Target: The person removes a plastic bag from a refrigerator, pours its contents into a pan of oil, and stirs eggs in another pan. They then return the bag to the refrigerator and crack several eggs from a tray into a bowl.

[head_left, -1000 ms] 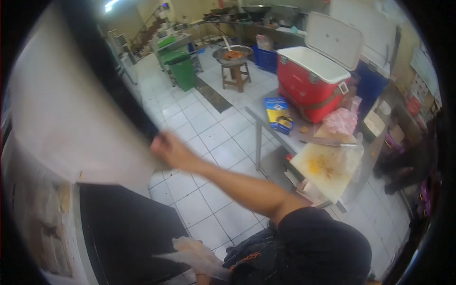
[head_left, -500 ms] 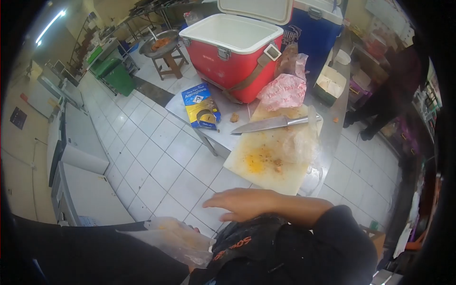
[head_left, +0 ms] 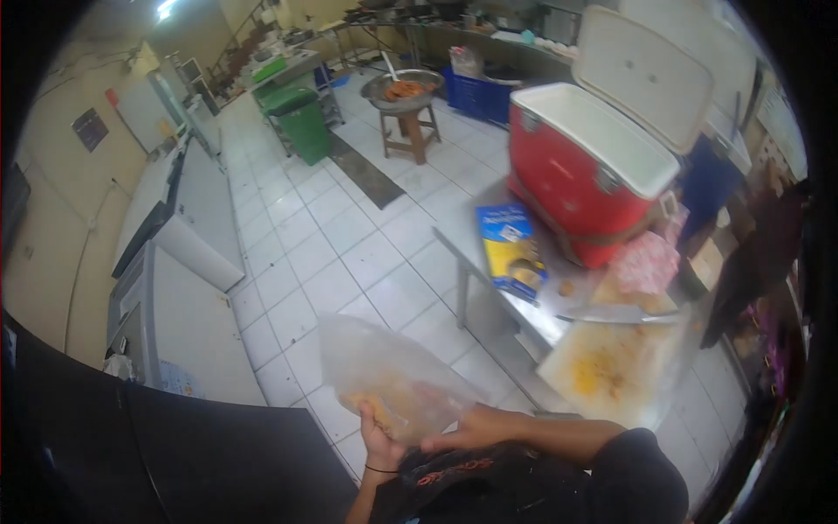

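A clear plastic bag (head_left: 375, 349) with something yellowish-brown in its lower part is held up in front of my body. My left hand (head_left: 381, 441) is closed on its lower left side, thumb over the plastic. At the bag's right lower edge, my right hand (head_left: 478, 428) grips it, with the fingers partly hidden by the cloudy plastic. To the right, a stained white cutting board (head_left: 567, 362) lies on the metal table (head_left: 546, 321). A large knife (head_left: 615, 313) rests across its far end.
On the table stand an open red cooler (head_left: 559, 175), a blue and yellow glove box (head_left: 511, 253) and a crumpled pink-and-white bag (head_left: 646, 262). Farther off, a pan of food (head_left: 403, 90) sits on a wooden stool (head_left: 410, 131), near a green bin (head_left: 301, 127). White chest freezers (head_left: 196, 323) line the left.
My view has turned left, so the table appears farther right. The plastic bag is raised and spread upright, and my right hand, free before, now holds it too.
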A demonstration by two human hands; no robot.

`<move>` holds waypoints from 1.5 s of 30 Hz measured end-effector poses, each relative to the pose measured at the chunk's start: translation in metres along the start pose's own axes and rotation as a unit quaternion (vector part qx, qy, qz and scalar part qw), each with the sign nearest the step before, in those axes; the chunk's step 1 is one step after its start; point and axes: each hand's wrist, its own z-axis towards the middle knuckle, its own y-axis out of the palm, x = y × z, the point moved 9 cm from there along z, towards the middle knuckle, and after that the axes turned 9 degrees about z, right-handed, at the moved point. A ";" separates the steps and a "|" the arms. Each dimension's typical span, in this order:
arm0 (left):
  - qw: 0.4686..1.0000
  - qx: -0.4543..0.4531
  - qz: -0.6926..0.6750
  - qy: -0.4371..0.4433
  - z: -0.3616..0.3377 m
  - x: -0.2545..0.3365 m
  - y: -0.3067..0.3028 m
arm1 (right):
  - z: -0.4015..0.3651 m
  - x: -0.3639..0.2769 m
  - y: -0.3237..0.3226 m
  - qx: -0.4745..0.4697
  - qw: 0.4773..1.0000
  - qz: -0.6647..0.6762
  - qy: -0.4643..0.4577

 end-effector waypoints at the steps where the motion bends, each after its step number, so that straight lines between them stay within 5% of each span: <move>1: 1.000 0.019 -0.005 0.018 0.007 0.020 -0.002 | 0.026 -0.008 0.001 0.030 0.998 0.042 -0.024; 4: 0.996 -0.048 -0.065 0.044 0.028 0.080 -0.005 | 0.094 -0.014 0.011 0.034 0.996 0.080 -0.020; 7: 0.991 -0.118 0.019 0.052 0.058 0.115 -0.032 | 0.142 -0.024 0.017 0.052 0.993 0.102 -0.026; 10: 0.989 -0.144 0.019 -0.014 0.095 0.128 -0.046 | 0.173 -0.017 0.004 0.098 0.994 0.052 -0.011; 16: 0.943 -0.206 0.234 -0.120 0.212 0.124 -0.055 | 0.218 0.008 -0.089 0.284 0.952 0.104 0.037; 22: 0.913 -0.161 0.368 -0.072 0.343 0.163 -0.029 | 0.306 0.045 -0.186 0.338 0.923 0.174 0.050; 26: 0.758 -0.189 0.621 -0.062 0.415 0.186 -0.018 | 0.398 0.013 -0.231 0.186 0.977 0.097 0.049; 29: 0.779 -0.104 0.614 -0.076 0.452 0.221 0.001 | 0.469 -0.007 -0.248 0.060 0.998 0.013 -0.016; 33: 0.686 0.034 0.705 0.177 0.505 0.274 -0.047 | 0.555 -0.025 -0.274 -0.015 0.998 0.049 -0.043; 36: 0.775 0.117 0.604 0.145 0.558 0.329 -0.040 | 0.630 -0.009 -0.296 -0.058 0.996 0.066 -0.012; 39: 0.775 0.183 0.558 0.233 0.608 0.388 -0.048 | 0.712 -0.009 -0.328 -0.123 0.991 -0.020 -0.037; 40: 0.785 0.210 0.538 0.223 0.628 0.402 -0.067 | 0.739 0.011 -0.349 -0.102 0.991 -0.025 -0.078; 43: 0.808 0.280 0.475 0.210 0.694 0.447 -0.128 | 0.798 0.078 -0.446 0.034 0.994 -0.094 0.044; 45: 0.817 0.321 0.427 0.215 0.746 0.473 -0.155 | 0.792 0.140 -0.534 0.201 0.954 -0.213 0.067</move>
